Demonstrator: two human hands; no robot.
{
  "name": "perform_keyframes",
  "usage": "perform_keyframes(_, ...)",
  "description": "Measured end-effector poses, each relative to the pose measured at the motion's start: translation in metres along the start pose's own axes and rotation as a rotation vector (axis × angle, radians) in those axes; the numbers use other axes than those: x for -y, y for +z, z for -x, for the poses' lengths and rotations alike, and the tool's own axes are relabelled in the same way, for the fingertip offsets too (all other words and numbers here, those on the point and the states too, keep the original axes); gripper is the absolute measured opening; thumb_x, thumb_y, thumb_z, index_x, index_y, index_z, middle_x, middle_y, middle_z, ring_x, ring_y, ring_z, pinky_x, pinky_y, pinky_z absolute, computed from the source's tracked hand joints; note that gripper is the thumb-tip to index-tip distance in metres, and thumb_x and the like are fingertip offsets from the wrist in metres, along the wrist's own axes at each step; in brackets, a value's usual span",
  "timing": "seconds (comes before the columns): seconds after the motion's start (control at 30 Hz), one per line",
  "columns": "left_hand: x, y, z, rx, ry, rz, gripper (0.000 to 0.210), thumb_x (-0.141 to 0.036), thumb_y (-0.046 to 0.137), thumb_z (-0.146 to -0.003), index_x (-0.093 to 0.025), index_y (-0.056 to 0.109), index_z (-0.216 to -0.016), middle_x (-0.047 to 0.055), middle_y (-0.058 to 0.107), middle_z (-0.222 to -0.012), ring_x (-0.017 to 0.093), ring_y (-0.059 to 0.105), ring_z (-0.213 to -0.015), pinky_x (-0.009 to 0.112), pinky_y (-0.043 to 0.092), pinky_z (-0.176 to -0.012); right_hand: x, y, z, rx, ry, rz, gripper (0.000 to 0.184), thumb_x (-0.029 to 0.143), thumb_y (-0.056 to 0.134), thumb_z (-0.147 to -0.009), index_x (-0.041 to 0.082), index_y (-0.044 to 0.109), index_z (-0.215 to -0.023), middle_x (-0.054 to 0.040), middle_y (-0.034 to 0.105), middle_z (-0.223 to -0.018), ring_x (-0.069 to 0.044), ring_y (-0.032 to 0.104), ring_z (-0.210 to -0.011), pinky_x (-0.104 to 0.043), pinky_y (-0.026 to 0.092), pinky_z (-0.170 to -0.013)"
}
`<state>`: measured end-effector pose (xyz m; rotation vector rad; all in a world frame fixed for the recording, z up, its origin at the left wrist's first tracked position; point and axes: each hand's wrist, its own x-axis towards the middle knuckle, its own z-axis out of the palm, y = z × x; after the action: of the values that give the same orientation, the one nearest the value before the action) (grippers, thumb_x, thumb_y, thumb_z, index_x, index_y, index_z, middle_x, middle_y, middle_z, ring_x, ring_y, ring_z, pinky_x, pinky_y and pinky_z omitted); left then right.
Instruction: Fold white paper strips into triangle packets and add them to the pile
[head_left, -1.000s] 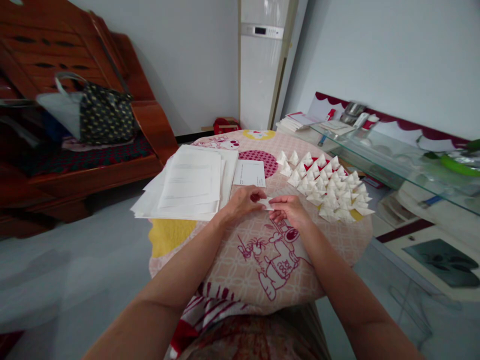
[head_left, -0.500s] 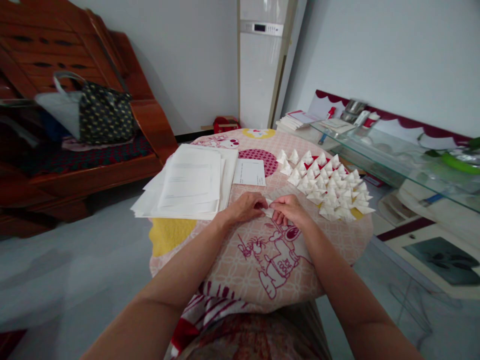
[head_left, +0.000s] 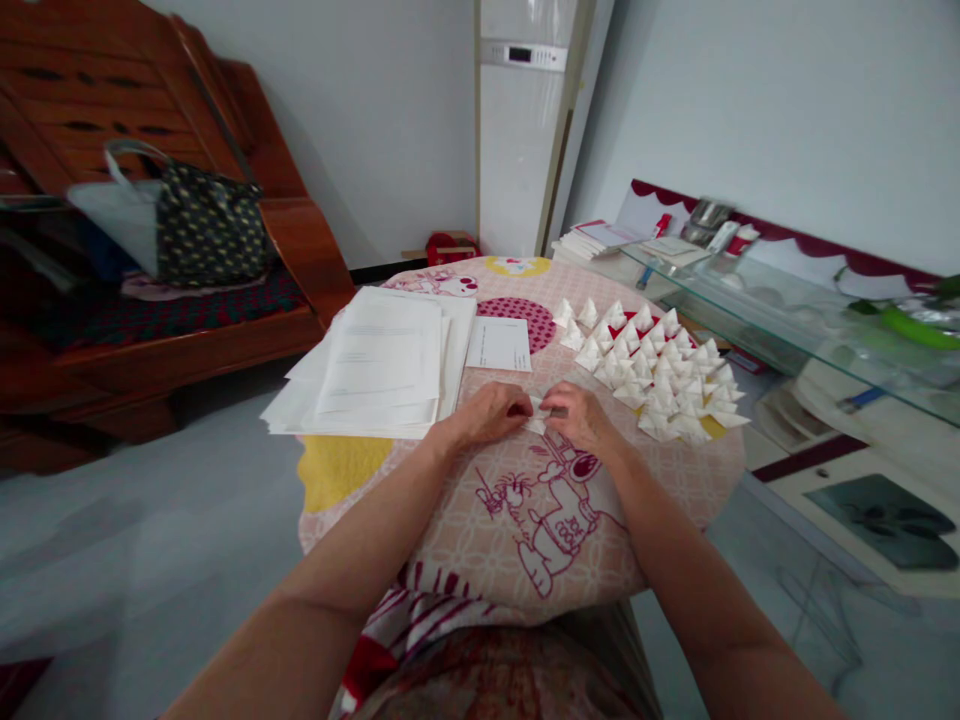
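Observation:
Between my two hands, just above the cloth-covered round table [head_left: 465, 520], is a small piece of folded white paper [head_left: 536, 424]. My left hand [head_left: 496, 412] pinches its left side with curled fingers. From the right, my right hand [head_left: 577, 415] grips the same paper between thumb and fingers. The fingers hide much of its shape. Several small folded paper boats [head_left: 652, 370] stand in close rows to the right of my hands. A white printed sheet [head_left: 500, 344] lies flat just beyond my hands.
A loose stack of white paper [head_left: 382, 360] covers the table's left side. At the right, a glass-topped cabinet [head_left: 787, 320] holds papers and metal containers. A wooden bench [head_left: 292, 250] with a dark patterned bag [head_left: 210, 225] stands to the left.
My right hand's fingers have shifted on the folded paper and its lower fingers have drawn up off the cloth. More of the paper shows below the fingertips. My left hand has barely moved.

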<state>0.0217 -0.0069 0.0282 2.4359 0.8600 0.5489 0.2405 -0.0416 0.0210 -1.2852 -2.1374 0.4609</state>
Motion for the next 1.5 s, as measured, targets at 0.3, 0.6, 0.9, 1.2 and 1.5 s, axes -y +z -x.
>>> perform_keyframes(0.3, 0.004, -0.009, 0.003, 0.037, 0.004, -0.065, 0.017, -0.007, 0.061, -0.075, -0.016, 0.076, -0.074, 0.004, 0.072, -0.073, 0.015, 0.060, -0.066, 0.026, 0.042, -0.065, 0.012, 0.001, 0.002, 0.082, -0.021, -0.075, 0.018, 0.010, 0.067, -0.080, 0.019, 0.074, -0.067, -0.0019, 0.067, -0.071, -0.014, 0.057, -0.063, -0.027, 0.041, -0.064)
perform_keyframes(0.6, 0.011, -0.013, 0.003, 0.034, -0.050, -0.048, 0.016, -0.010, 0.063, -0.073, -0.018, 0.077, -0.072, 0.004, 0.073, -0.074, 0.016, 0.061, -0.070, 0.026, 0.042, -0.068, 0.006, -0.003, 0.002, 0.114, 0.056, -0.060, 0.013, 0.010, 0.073, -0.078, 0.019, 0.078, -0.070, -0.0025, 0.069, -0.077, -0.015, 0.059, -0.068, -0.028, 0.041, -0.065)
perform_keyframes(0.9, -0.003, -0.005, 0.002, 0.005, -0.037, -0.164, 0.021, -0.014, 0.070, -0.077, -0.017, 0.076, -0.097, 0.007, 0.073, -0.092, 0.020, 0.064, -0.081, 0.028, 0.045, -0.074, 0.000, -0.001, 0.001, 0.091, 0.023, -0.007, 0.020, 0.012, 0.071, -0.084, 0.018, 0.075, -0.065, -0.0029, 0.065, -0.074, -0.015, 0.058, -0.068, -0.028, 0.040, -0.066)
perform_keyframes(1.2, -0.008, 0.012, -0.003, -0.020, -0.085, -0.235, 0.015, -0.018, 0.060, -0.088, -0.017, 0.071, -0.078, 0.008, 0.069, -0.079, 0.022, 0.063, -0.076, 0.032, 0.043, -0.073, -0.001, 0.002, 0.000, 0.069, 0.010, 0.023, 0.018, 0.012, 0.072, -0.085, 0.018, 0.075, -0.069, -0.0033, 0.065, -0.076, -0.016, 0.059, -0.072, -0.028, 0.041, -0.068)
perform_keyframes(1.5, -0.004, 0.007, -0.006, -0.025, -0.202, -0.157, 0.016, -0.021, 0.063, -0.085, -0.018, 0.068, -0.070, 0.003, 0.066, -0.069, 0.017, 0.054, -0.063, 0.030, 0.033, -0.063, -0.001, -0.001, 0.000, 0.058, 0.104, 0.000, 0.015, 0.011, 0.074, -0.080, 0.019, 0.077, -0.067, -0.0022, 0.065, -0.072, -0.015, 0.057, -0.067, -0.028, 0.039, -0.065)
